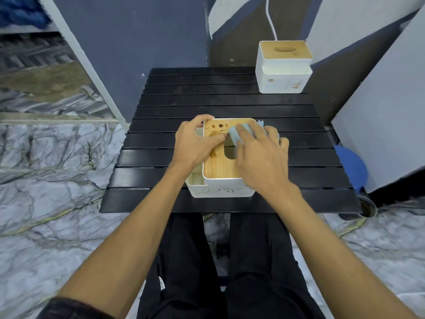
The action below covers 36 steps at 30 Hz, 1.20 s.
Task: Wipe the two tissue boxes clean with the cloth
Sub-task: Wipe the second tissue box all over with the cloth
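1. You braced the near tissue box (220, 189) with your left hand (195, 141). Its fingers were curled over the far left edge and the thumb lay across the bamboo lid (218, 166), likely so the box would not slide under the rubbing.
2. Your right hand (259, 155) lay flat on the blue cloth (233, 137), fingers stretched out and pressing it down onto the lid's far right part rather than pinching it. That spread the pressure over the wood.
3. Dark stains (217, 130) showed on the lid just left of the cloth, so that patch looked unfinished.
4. The far tissue box (284, 67) stood at the back right corner of the black slatted table (230, 104), well apart from both hands, seemingly awaiting its turn.
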Tool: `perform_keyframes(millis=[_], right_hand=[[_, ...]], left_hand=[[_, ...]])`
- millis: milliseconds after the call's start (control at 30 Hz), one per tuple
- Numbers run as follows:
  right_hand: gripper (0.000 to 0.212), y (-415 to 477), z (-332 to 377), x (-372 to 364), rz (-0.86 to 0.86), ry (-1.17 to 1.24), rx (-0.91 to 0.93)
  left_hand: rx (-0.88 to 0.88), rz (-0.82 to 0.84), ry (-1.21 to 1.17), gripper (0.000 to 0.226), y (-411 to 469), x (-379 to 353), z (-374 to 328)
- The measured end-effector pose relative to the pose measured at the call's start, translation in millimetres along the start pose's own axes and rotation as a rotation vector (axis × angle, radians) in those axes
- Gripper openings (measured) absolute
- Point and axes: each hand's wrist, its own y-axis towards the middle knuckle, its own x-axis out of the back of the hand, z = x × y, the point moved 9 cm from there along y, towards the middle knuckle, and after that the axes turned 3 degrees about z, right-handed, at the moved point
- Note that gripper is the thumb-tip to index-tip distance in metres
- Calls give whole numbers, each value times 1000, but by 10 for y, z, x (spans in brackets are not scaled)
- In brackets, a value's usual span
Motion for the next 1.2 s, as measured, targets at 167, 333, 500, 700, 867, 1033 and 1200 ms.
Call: perform_keyframes(millis=[167,333,500,700,867,1033,1200], right_hand=[[45,360,19,-78,71,1,-7],[39,-97,14,21,6,2,19],[38,-270,12,54,-28,-16,5],[47,282,14,-67,99,-28,-14],[41,-89,-12,24,39,-15,10],[39,-228,7,46,16,-11,5],[45,174,-39,-8,79,-65,18]], left_hand=[[9,0,0,51,5,-7,11],[11,-20,1,49,28,7,7],[9,6,-2,49,-14,-12,5],[3,23,11,49,-25,-4,-12],[3,33,12,47,-7,-2,-20],[8,57,1,45,-17,-7,-17],[-15,103,14,45,-24,-32,-54]])
